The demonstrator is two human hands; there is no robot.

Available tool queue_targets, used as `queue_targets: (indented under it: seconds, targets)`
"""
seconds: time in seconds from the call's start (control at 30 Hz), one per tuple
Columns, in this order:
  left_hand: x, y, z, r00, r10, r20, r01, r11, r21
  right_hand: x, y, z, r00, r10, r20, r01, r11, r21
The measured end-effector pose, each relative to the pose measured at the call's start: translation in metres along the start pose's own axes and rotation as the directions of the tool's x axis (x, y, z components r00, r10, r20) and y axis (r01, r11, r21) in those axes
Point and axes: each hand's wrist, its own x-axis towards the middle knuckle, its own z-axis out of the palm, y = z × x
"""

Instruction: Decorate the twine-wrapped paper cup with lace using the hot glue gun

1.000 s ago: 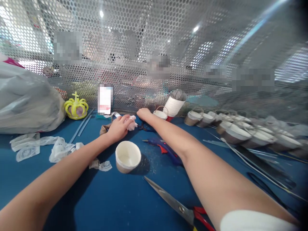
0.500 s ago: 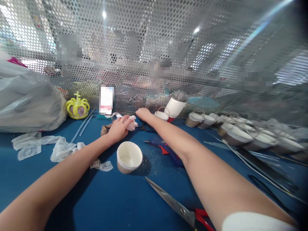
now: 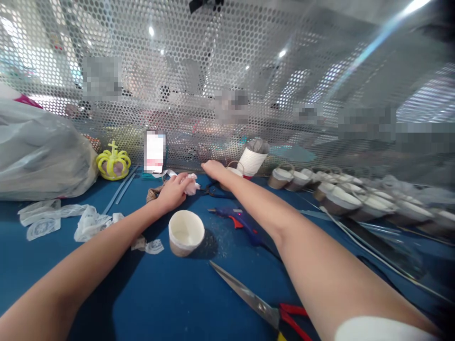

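Cloth [image 3: 192,185], pale and crumpled, is lying on the far part of the blue table [image 3: 170,308], and the left hand [image 3: 174,192] is touching it with its fingers. The right hand [image 3: 214,169] is showing just beside a small bucket [image 3: 235,172]; from this view I cannot tell whether either hand is gripping. Nearer, a cup [image 3: 186,233] is standing upright, with a glue gun [image 3: 245,223] and scissors [image 3: 245,292] lying to its right.

Cup [image 3: 186,234] on tbl [image 3: 167,296]. Behind cup: wad [image 3: 192,185] at L hand [image 3: 174,191]; phone [image 3: 154,152] farther back, to L; crown [image 3: 114,166] farther L. Glue gun [image 3: 245,223] R, scissors [image 3: 247,296] front R, lace [image 3: 87,225] L, buckets [image 3: 340,204] behind, far R.
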Motion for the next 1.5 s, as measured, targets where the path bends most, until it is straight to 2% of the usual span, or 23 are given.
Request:
queue_targets:
  seconds: [0.1,0.2,0.37,0.43,0.53,0.57,0.6,0.67,0.7,0.73,0.8,0.83,0.87,0.93,1.0,1.07,1.23,1.37,1.5]
  targets:
    - [0.006,-0.001,-0.003,1.000,0.002,0.009,-0.002,1.000,-0.014,-0.006,-0.002,-0.008,0.997,0.028,-0.073,-0.022,0.997,0.078]
    - [0.018,-0.001,-0.003,1.000,-0.014,0.012,0.015,1.000,-0.027,-0.013,-0.002,-0.028,0.977,0.075,-0.201,-0.036,0.981,0.188]
    - [0.031,0.007,-0.003,0.997,-0.056,0.044,0.059,0.996,-0.072,-0.038,-0.003,-0.080,0.877,0.159,-0.453,0.052,0.907,0.418]
    - [0.032,0.010,-0.012,0.996,-0.075,0.036,0.079,0.992,-0.098,-0.057,-0.007,-0.100,0.835,0.185,-0.518,0.125,0.853,0.506]
    - [0.030,0.008,-0.046,0.988,-0.149,-0.051,0.140,0.980,-0.142,-0.098,-0.015,-0.124,0.773,0.233,-0.590,0.257,0.735,0.627]
    - [0.028,0.006,-0.061,0.979,-0.187,-0.080,0.173,0.972,-0.161,-0.115,-0.018,-0.130,0.731,0.293,-0.616,0.412,0.530,0.741]
    - [0.025,0.005,-0.078,0.967,-0.232,-0.106,0.210,0.960,-0.183,-0.131,-0.021,-0.135,0.711,0.344,-0.614,0.527,0.317,0.788]
    - [0.013,0.009,-0.109,0.952,-0.286,-0.110,0.255,0.938,-0.234,-0.163,-0.028,-0.141,0.728,0.416,-0.544,0.609,-0.029,0.793]
    - [0.004,0.015,-0.123,0.953,-0.285,-0.098,0.252,0.931,-0.263,-0.178,-0.033,-0.141,0.763,0.432,-0.481,0.592,-0.171,0.787]
    - [-0.007,0.025,-0.135,0.964,-0.254,-0.077,0.216,0.919,-0.329,-0.192,-0.038,-0.140,0.808,0.427,-0.406,0.548,-0.291,0.785]
    - [-0.031,0.053,-0.153,0.988,-0.124,-0.092,0.031,0.744,-0.668,-0.215,-0.051,-0.132,0.889,0.375,-0.264,0.430,-0.479,0.765]
    - [-0.043,0.069,-0.159,0.986,-0.067,-0.152,-0.069,0.665,-0.743,-0.225,-0.059,-0.126,0.918,0.343,-0.200,0.369,-0.551,0.748]
    - [-0.055,0.086,-0.163,0.979,-0.025,-0.203,-0.143,0.629,-0.764,-0.235,-0.067,-0.119,0.942,0.307,-0.133,0.304,-0.619,0.725]
    - [-0.076,0.117,-0.170,0.956,0.057,-0.288,-0.251,0.668,-0.700,-0.251,-0.082,-0.104,0.977,0.215,-0.005,0.162,-0.723,0.671]
    - [-0.093,0.139,-0.175,0.925,0.196,-0.326,-0.359,0.733,-0.578,-0.265,-0.092,-0.091,0.990,0.105,0.094,0.022,-0.775,0.632]
    - [-0.105,0.151,-0.179,0.907,0.282,-0.312,-0.409,0.764,-0.500,-0.274,-0.094,-0.082,0.987,0.065,0.144,-0.041,-0.773,0.633]
    - [-0.129,0.158,-0.181,0.913,0.334,-0.233,-0.408,0.759,-0.508,-0.280,-0.072,-0.067,0.969,0.206,0.138,0.064,-0.746,0.663]
    - [-0.138,0.163,-0.180,0.916,0.351,-0.195,-0.398,0.730,-0.556,-0.279,-0.060,-0.059,0.956,0.263,0.130,0.104,-0.718,0.688]
    - [-0.138,0.169,-0.181,0.905,0.342,-0.253,-0.425,0.700,-0.574,-0.273,-0.057,-0.055,0.949,0.295,0.112,0.129,-0.687,0.715]
